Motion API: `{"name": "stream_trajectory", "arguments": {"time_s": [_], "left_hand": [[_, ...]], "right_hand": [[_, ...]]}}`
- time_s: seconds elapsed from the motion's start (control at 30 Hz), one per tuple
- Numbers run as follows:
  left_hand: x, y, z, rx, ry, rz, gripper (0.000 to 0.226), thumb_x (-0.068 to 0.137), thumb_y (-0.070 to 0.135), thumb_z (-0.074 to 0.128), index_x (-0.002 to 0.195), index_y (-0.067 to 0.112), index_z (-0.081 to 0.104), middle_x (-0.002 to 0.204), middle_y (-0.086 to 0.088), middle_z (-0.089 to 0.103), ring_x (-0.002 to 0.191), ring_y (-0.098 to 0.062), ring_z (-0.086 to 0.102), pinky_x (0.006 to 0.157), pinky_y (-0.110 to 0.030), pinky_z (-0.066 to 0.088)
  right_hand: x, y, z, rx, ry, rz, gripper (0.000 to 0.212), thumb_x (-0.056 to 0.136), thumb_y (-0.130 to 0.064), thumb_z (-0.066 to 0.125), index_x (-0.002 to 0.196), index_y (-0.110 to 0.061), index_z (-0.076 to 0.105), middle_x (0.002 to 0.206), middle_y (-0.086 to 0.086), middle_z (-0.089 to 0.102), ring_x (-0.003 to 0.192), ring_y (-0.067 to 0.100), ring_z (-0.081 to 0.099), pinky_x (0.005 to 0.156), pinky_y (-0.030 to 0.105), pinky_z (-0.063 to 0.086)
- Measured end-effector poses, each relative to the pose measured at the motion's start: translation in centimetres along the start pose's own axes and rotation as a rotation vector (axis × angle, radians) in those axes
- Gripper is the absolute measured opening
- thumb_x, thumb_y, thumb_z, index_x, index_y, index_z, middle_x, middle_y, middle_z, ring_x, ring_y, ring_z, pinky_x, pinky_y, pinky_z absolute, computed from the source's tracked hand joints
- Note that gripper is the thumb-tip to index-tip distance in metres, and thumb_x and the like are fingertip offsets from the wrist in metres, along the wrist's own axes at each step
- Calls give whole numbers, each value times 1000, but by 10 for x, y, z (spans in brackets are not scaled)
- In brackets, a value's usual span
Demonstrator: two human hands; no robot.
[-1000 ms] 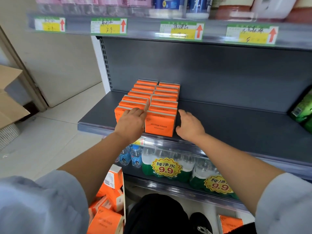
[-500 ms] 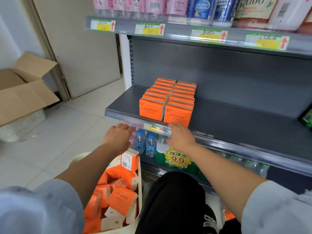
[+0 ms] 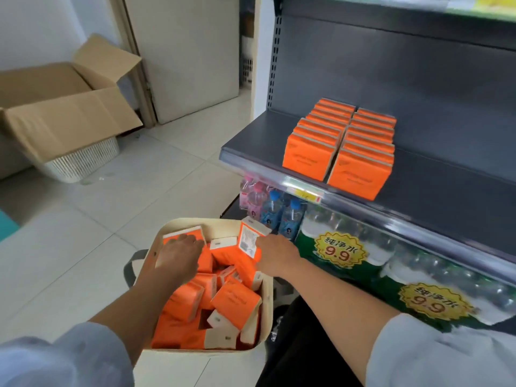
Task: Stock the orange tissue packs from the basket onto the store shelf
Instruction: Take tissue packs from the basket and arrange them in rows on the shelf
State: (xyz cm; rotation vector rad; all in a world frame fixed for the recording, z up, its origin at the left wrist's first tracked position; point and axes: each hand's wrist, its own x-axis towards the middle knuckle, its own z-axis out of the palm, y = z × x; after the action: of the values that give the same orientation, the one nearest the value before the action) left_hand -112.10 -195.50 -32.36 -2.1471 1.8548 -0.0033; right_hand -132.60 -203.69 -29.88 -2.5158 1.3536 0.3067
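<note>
Head view: left hand (image 3: 180,256) lies over a tissue pack (image 3: 178,236) in the basket (image 3: 267,308), right hand (image 3: 275,252) against an upright pack (image 3: 249,239); grip unconfirmed on either; loose jumble risks a dropped pack; stocked rows (image 3: 360,174) stand near the shelf (image 3: 446,191) lip, liable to be toppled.

Orange tissue packs (image 3: 212,300), cream basket (image 3: 267,311), grey shelf (image 3: 435,196).

- A pale tiled floor (image 3: 69,247) spread left of the left hand (image 3: 178,256).
- An open cardboard box (image 3: 64,115) sat well beyond that hand to its left, over a white slatted crate (image 3: 83,160).
- A pale door (image 3: 190,51) stood far beyond the hand, beside a white wall (image 3: 42,20).
- A grey back panel (image 3: 418,65) rose above and beyond the right hand (image 3: 275,254).
</note>
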Motion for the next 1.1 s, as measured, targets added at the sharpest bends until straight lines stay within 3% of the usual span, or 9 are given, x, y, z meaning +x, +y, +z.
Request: {"name": "stream_trajectory", "arguments": {"time_s": [0.23,0.37,0.53,0.63,0.73,0.83,0.97,1.1], "left_hand": [[-2,-22,74,-126,-176,-97,31,87,21,55,116,29,50,120,6,52,120,-18,44,101,-33,37],[0,-19,101,-212,-278,-133,36,89,16,51,123,27,50,124,3,52,119,-20,49,93,-33,45],[6,-24,133,-436,-415,-292,64,87,20,55,144,18,26,141,-8,35,128,-29,42,101,-42,43],[11,-24,144,-578,-462,-357,85,87,21,61,149,8,5,147,-17,26,133,-34,38,104,-44,39],[15,-20,150,-684,-469,-419,98,83,20,67,150,9,-3,149,-20,22,134,-36,35,105,-44,36],[16,-18,155,-711,-461,-436,106,73,23,79,149,10,7,145,-20,27,129,-39,41,102,-47,40],[16,-18,159,-736,-461,-405,97,66,32,84,143,18,26,140,-14,34,124,-35,46,99,-47,44],[17,-27,158,-820,-449,-395,83,69,31,83,138,21,37,127,-6,55,113,-25,55,93,-39,48]], "right_hand": [[28,-21,44,-13,-162,-20,30,89,-29,57,114,-13,56,115,9,58,110,28,53,73,33,43],[41,-26,69,-30,-263,-37,15,87,-20,56,100,-14,58,105,7,59,108,28,52,69,32,39],[53,-29,98,15,-396,14,32,86,-26,62,116,-15,57,113,5,58,108,26,55,73,32,43],[60,-29,113,27,-486,68,27,86,-26,64,109,-14,56,112,6,58,107,26,56,76,32,46],[66,-34,125,44,-545,129,31,87,-26,64,112,-11,55,117,8,58,113,28,54,90,37,47],[73,-40,134,28,-567,178,37,86,-27,64,116,-10,51,120,10,58,120,35,51,96,42,47],[75,-38,141,-89,-554,192,56,87,-22,62,136,-7,39,131,13,54,128,35,45,100,40,44],[74,-41,140,-204,-599,170,45,90,-25,57,132,-9,49,135,14,52,133,40,39,108,46,36]]}}
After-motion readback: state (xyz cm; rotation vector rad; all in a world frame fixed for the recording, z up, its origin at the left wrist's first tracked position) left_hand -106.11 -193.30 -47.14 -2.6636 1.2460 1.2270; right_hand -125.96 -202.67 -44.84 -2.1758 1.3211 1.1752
